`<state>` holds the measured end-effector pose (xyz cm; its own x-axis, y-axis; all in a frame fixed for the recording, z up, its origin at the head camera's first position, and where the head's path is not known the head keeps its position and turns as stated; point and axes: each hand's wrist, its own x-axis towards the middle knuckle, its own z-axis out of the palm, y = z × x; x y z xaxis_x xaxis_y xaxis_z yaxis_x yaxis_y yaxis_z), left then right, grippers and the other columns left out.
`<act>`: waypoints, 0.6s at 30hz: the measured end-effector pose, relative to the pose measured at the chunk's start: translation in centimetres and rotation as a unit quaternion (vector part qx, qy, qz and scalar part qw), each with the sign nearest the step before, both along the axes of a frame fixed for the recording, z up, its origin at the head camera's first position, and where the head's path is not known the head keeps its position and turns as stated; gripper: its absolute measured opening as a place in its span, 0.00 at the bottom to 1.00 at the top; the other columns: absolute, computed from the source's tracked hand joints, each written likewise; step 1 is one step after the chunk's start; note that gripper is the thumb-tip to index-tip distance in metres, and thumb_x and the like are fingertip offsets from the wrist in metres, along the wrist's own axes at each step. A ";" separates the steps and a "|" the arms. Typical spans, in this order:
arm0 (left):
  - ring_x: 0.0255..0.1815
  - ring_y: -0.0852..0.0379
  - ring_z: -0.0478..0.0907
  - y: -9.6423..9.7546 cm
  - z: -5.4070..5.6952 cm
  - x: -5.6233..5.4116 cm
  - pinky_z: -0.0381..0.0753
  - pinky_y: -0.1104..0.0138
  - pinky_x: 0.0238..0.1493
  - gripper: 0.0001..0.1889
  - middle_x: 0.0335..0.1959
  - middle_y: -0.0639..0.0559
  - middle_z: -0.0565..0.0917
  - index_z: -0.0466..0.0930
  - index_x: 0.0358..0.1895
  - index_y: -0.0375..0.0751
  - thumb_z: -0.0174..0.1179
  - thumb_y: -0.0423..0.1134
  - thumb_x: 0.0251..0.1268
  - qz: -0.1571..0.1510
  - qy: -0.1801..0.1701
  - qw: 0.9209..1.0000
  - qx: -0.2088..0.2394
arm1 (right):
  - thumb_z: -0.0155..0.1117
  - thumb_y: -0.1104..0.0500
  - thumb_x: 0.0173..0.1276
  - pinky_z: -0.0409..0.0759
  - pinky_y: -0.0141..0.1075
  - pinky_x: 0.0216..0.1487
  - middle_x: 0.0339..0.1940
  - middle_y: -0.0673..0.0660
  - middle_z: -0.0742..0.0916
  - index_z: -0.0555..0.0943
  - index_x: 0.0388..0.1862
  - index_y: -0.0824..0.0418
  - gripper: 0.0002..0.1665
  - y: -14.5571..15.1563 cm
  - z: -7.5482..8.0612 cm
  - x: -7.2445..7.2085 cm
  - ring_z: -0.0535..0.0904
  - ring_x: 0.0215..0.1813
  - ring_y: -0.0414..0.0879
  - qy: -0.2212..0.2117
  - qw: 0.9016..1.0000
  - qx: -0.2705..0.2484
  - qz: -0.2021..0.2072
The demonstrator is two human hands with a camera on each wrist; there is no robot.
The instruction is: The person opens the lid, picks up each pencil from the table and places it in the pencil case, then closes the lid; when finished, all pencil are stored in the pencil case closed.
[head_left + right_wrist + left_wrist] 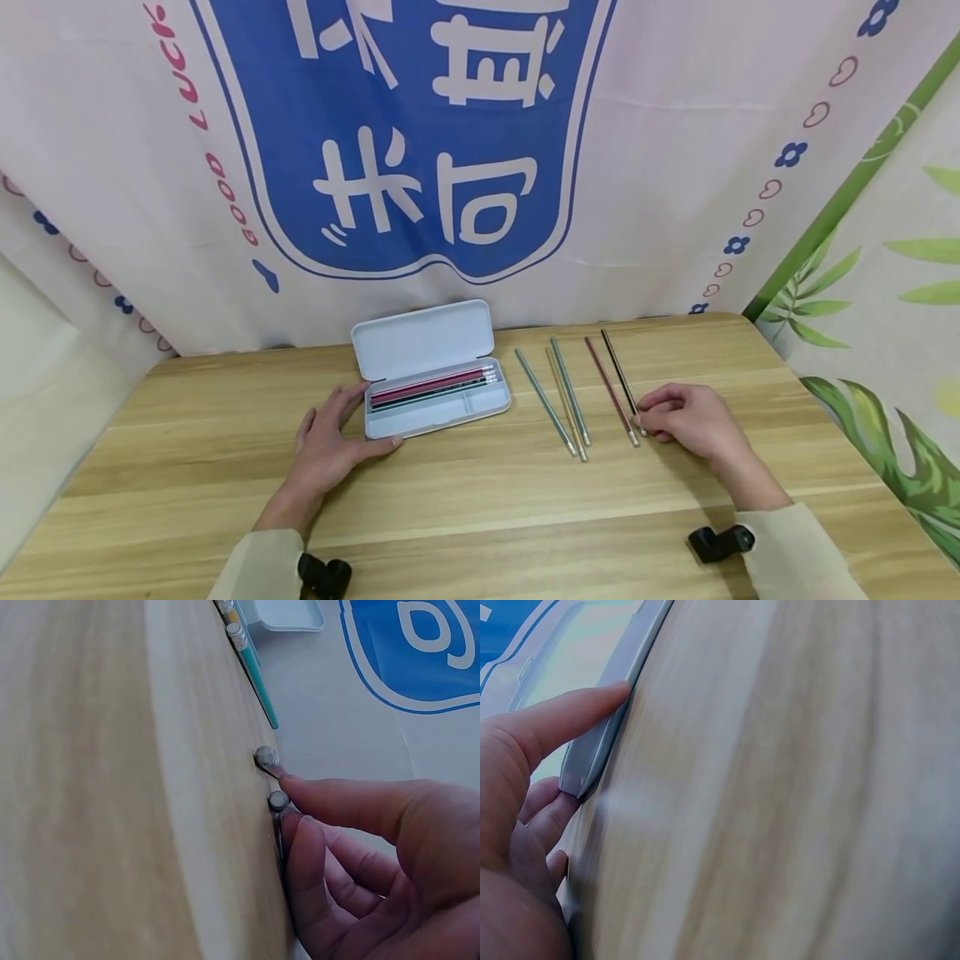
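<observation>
My left hand (326, 450) holds the left end of a pale pencil case (442, 421), thumb along its front edge and fingers around its left side. The case lies open, its lid (423, 340) tilted up at the back. Dark red and dark green pencils (427, 387) lie inside. On the right, my right hand (693, 421) pinches the eraser end of a black pencil (617, 367) between thumb and forefinger; the pencil still lies along the table. Just left of it is a red pencil (609, 386), its metal end (265, 756) close to my thumb.
Two teal pencils (542, 396) and a yellow pencil (564, 396) lie between the case and the red pencil. A wooden table (480, 517) carries everything. Behind it hangs a white cloth with a blue printed panel (420, 208); leaf-patterned cloth (907, 275) is at the right.
</observation>
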<state>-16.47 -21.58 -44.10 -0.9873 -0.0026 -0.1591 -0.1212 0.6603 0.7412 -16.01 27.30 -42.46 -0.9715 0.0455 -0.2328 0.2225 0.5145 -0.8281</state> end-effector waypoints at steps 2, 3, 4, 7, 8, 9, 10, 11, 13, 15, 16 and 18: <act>0.93 0.39 0.35 -0.1 0.0 0.0 0.23 0.39 0.88 0.55 0.87 0.41 0.62 0.60 0.84 0.51 0.82 0.54 0.55 -0.001 0.002 1.000 0.000 | 0.79 0.60 0.67 0.88 0.32 0.34 0.33 0.50 0.92 0.85 0.52 0.72 0.21 0.0 0.0 0.0 0.86 0.33 0.41 0.000 1.000 0.007 0.002; 0.93 0.39 0.34 -0.1 0.0 0.0 0.23 0.39 0.88 0.55 0.87 0.41 0.62 0.60 0.84 0.51 0.82 0.55 0.55 -0.002 0.002 1.000 0.001 | 0.79 0.60 0.67 0.89 0.32 0.34 0.33 0.51 0.92 0.85 0.52 0.72 0.20 0.0 0.0 0.0 0.86 0.33 0.41 -0.002 1.000 0.008 0.003; 0.93 0.40 0.34 -0.1 0.0 0.0 0.23 0.39 0.88 0.55 0.87 0.41 0.62 0.61 0.84 0.51 0.82 0.55 0.55 -0.003 0.003 1.000 0.002 | 0.79 0.60 0.68 0.89 0.33 0.34 0.33 0.51 0.91 0.85 0.51 0.71 0.20 0.0 0.0 0.0 0.86 0.33 0.42 -0.003 1.000 0.010 0.003; 0.93 0.40 0.34 -0.1 -0.1 0.0 0.23 0.39 0.88 0.55 0.87 0.41 0.62 0.61 0.84 0.51 0.82 0.55 0.55 -0.003 0.004 1.000 0.004 | 0.79 0.59 0.68 0.90 0.34 0.34 0.32 0.52 0.92 0.86 0.50 0.72 0.20 0.0 0.0 0.1 0.87 0.32 0.42 -0.012 1.000 0.009 0.000; 0.93 0.40 0.34 -0.1 -0.1 0.0 0.23 0.39 0.88 0.55 0.87 0.41 0.62 0.61 0.84 0.51 0.82 0.55 0.55 -0.003 0.003 1.000 0.005 | 0.79 0.59 0.68 0.91 0.34 0.34 0.32 0.52 0.92 0.86 0.50 0.72 0.20 0.0 0.1 0.1 0.87 0.32 0.42 -0.014 1.000 0.009 -0.002; 0.93 0.40 0.34 -0.2 -0.1 0.1 0.23 0.39 0.88 0.55 0.87 0.41 0.62 0.61 0.84 0.51 0.82 0.55 0.55 -0.003 0.003 1.000 0.005 | 0.80 0.58 0.67 0.91 0.35 0.34 0.31 0.52 0.92 0.86 0.50 0.72 0.20 0.0 0.1 0.1 0.87 0.32 0.42 -0.016 1.000 0.008 -0.003; 0.93 0.40 0.34 -0.2 -0.1 0.1 0.23 0.39 0.88 0.55 0.87 0.41 0.63 0.61 0.84 0.51 0.82 0.55 0.55 -0.003 0.002 1.000 0.005 | 0.80 0.58 0.67 0.91 0.35 0.34 0.31 0.52 0.92 0.86 0.49 0.72 0.20 0.0 0.1 0.1 0.88 0.32 0.42 -0.019 1.000 0.007 -0.006; 0.93 0.40 0.34 -0.2 -0.1 0.1 0.23 0.39 0.88 0.55 0.87 0.41 0.63 0.61 0.84 0.51 0.82 0.55 0.55 -0.002 0.002 1.000 0.005 | 0.80 0.58 0.67 0.92 0.35 0.34 0.31 0.52 0.92 0.86 0.49 0.72 0.20 0.0 0.1 0.2 0.88 0.32 0.42 -0.021 1.000 0.007 -0.008; 0.93 0.40 0.35 -0.2 -0.2 0.1 0.23 0.39 0.88 0.55 0.87 0.41 0.63 0.61 0.84 0.51 0.82 0.55 0.55 -0.002 0.002 1.000 0.004 | 0.81 0.58 0.66 0.92 0.35 0.34 0.30 0.52 0.92 0.86 0.48 0.71 0.20 -0.1 0.1 0.3 0.88 0.31 0.42 -0.025 1.000 0.011 -0.010; 0.93 0.40 0.35 -0.2 -0.2 0.1 0.23 0.39 0.88 0.55 0.87 0.41 0.63 0.61 0.84 0.51 0.82 0.56 0.54 -0.002 0.003 1.000 0.002 | 0.80 0.58 0.66 0.92 0.36 0.34 0.30 0.52 0.92 0.86 0.47 0.71 0.19 -0.1 0.1 0.3 0.89 0.31 0.42 -0.027 0.999 0.014 -0.010; 0.93 0.40 0.35 -0.2 -0.2 0.1 0.23 0.39 0.88 0.55 0.87 0.41 0.63 0.61 0.84 0.51 0.82 0.56 0.54 -0.002 0.004 1.000 0.003 | 0.80 0.58 0.66 0.92 0.36 0.34 0.30 0.53 0.92 0.86 0.46 0.71 0.19 -0.1 0.1 0.3 0.89 0.31 0.42 -0.028 0.999 0.016 -0.011; 0.93 0.39 0.35 -0.2 -0.1 0.1 0.24 0.38 0.88 0.55 0.87 0.41 0.63 0.61 0.84 0.51 0.82 0.56 0.54 -0.002 0.007 1.000 0.001 | 0.80 0.59 0.66 0.92 0.36 0.34 0.30 0.54 0.92 0.86 0.46 0.71 0.18 -0.2 0.2 0.3 0.89 0.30 0.42 -0.027 0.999 0.021 -0.008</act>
